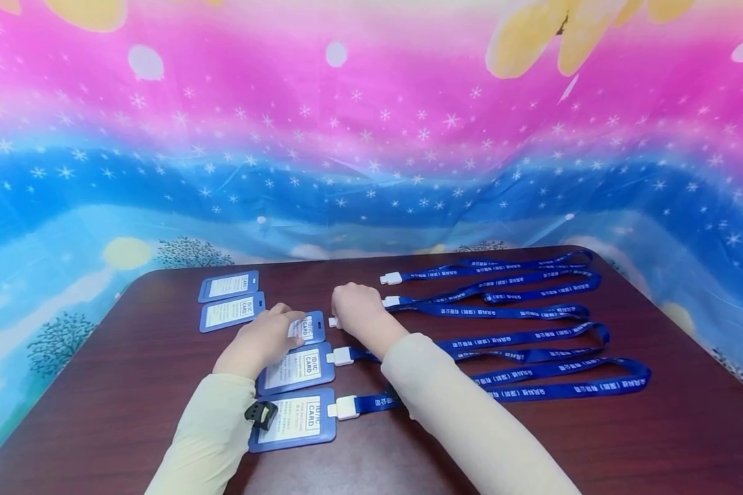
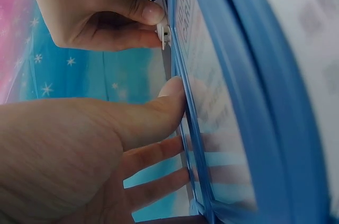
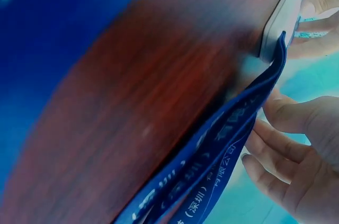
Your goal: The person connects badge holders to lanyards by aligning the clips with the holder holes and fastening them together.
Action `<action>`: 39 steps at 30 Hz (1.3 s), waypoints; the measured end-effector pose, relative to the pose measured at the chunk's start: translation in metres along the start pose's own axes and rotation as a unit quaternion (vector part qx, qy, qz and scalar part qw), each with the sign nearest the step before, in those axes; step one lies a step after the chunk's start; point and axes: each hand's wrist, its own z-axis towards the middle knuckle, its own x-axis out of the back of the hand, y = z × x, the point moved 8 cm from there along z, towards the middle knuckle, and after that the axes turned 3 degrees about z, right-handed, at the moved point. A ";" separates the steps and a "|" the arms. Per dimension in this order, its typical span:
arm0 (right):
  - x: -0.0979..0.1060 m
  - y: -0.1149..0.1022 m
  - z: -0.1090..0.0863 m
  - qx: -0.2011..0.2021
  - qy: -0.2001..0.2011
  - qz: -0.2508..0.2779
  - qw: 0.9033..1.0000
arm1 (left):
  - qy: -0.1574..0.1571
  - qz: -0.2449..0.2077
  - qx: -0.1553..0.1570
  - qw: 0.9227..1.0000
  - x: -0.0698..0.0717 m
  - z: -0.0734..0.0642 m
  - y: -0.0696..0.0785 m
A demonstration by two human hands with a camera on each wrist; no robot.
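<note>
My left hand [image 1: 266,340] holds a blue ID badge holder [image 1: 314,327] by its sides, thumb on the near edge and fingers at the far one. Just to the right, my right hand [image 1: 360,309] pinches the white plastic clip [image 1: 332,322] of a blue lanyard [image 1: 514,311]. In the left wrist view that clip [image 2: 164,34] sits between thumb and fingertips, close to the holder's slotted end. Nearer to me, two badge holders [image 1: 294,421] lie joined by white clips [image 1: 347,408] to their lanyards. My right forearm hides part of the straps.
Two more badge holders [image 1: 229,285] lie at the back left, without lanyards attached. Two loose lanyards with white clips [image 1: 391,278] stretch across the back right of the dark wooden table [image 1: 130,412]. A patterned cloth [image 1: 371,137] hangs behind.
</note>
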 end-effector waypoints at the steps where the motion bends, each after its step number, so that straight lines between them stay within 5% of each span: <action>1: -0.001 -0.001 0.001 0.000 0.000 0.001 1.000 | 0.000 0.000 -0.001 1.000 0.000 0.000 -0.001; 22: 0.002 -0.016 -0.002 0.017 0.023 -0.004 1.000 | 0.024 -0.006 -0.029 0.999 0.004 0.005 0.002; 39: 0.003 -0.018 0.002 0.010 0.021 0.026 0.999 | 0.036 -0.032 -0.011 0.999 0.005 0.007 0.002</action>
